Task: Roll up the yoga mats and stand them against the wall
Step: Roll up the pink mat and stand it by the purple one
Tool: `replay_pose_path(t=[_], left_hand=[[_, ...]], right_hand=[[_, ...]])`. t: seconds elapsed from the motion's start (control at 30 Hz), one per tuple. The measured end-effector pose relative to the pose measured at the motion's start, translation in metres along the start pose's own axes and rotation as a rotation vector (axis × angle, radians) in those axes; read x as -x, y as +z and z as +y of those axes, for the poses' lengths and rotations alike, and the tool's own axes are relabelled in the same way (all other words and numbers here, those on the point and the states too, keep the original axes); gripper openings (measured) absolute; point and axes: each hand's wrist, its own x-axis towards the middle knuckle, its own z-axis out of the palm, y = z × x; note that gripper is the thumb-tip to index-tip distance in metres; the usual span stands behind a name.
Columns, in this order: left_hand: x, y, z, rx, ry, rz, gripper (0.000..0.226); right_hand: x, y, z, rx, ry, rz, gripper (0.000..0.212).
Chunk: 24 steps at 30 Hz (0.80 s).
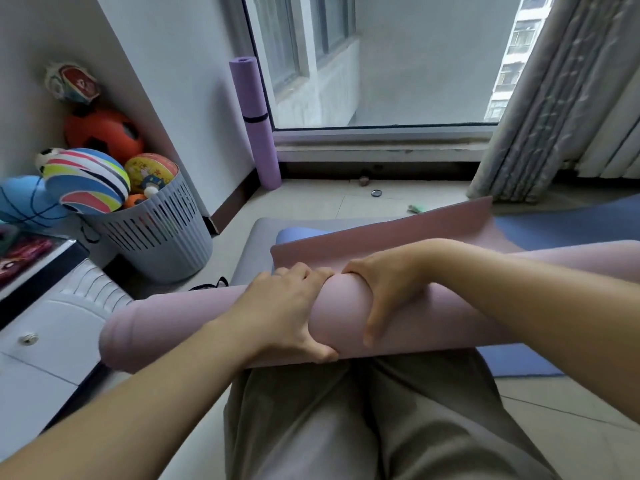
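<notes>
Head view, from close to far: the person's grey trousers [346, 417] are at the bottom. Just past the knees lies the pink mat [173, 327], rolled into a fat tube across the lap.

The left hand [284, 306] and the right hand [384, 289] sit side by side on the middle of the tube. Each grip is curled round the roll, fingers over the top and thumb low on the near side.

The mat looks soft and squishy. It dents a bit under the hands. It looks light, but it is long and floppy, and it may spring open if let go. The loose end flap [381, 233] sticks up flat behind the hands, so the roll is not done yet. Holding it near the middle looks best for rolling. To lift it, one hand near each end would probably stop it from sagging.

Under it lie a grey mat [256, 233] and a blue mat [571, 223], both flat on the floor.

Farther off, to the left, is a basket [162, 237] full of balls. At the back a purple mat [256, 133] stands rolled up against the wall [194, 81].
</notes>
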Motion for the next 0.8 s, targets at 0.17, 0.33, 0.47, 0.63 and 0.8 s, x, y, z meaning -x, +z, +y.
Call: replay_pose_path(t=[0.17,0.33,0.47,0.63,0.8], left_hand=[[0.001,-0.013,-0.003,0.018,0.003,0.038,0.097],[0.001,-0.058,-0.007,0.101,-0.028,-0.006,0.094],[0.01,-0.04,0.003,0.062,0.013,-0.129,0.096],[0.013,-0.005,-0.002,0.216,-0.012,-0.216,0.105],[-0.007,-0.019,-0.02,0.409,-0.041,-0.359,0.094]], right_hand=[[0.016,0.019,0.0,0.261,-0.13,0.326,0.103],[0.038,-0.017,-0.002,0.156,-0.167,0.327,0.093],[0.038,0.003,-0.007,0.158,-0.144,0.204,0.095],[0.041,0.048,-0.005,0.366,-0.194,0.401,0.111],[0.034,0.049,-0.002,0.397,-0.163,0.392,0.112]])
